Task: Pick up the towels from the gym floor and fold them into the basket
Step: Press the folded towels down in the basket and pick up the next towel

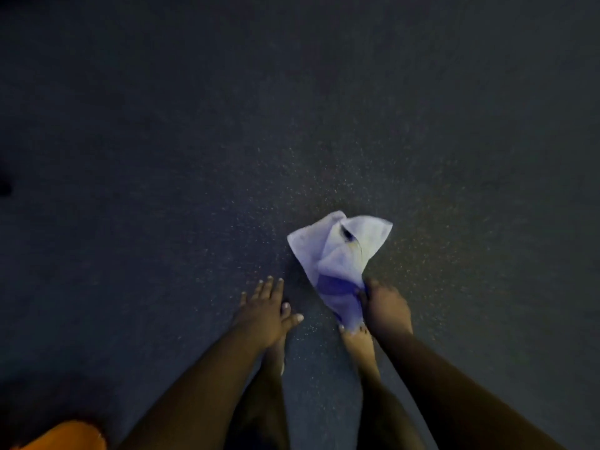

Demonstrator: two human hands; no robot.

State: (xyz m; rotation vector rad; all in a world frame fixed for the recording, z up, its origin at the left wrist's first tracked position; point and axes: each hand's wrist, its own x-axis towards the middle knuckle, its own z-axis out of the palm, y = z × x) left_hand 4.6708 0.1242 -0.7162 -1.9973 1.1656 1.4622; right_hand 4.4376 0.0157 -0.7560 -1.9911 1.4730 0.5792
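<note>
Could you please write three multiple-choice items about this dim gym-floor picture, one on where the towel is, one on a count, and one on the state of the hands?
1. Where does the towel lie?
A. on the dark floor, in front of the bare feet
B. inside a basket
C. draped over a bench

2. How many towels show?
A. three
B. one
C. none

3. What are the hands doing?
A. both hang idle
B. the left hand grips the towel and the right is open
C. the right hand grips the towel's near end and the left hand is open with spread fingers

Answers: 1 A, since the pale cloth spreads on the speckled floor beyond the toes; 2 B, since only one crumpled pale towel is in view; 3 C, since the right hand's fingers curl round the cloth while the left hand touches nothing.
</note>
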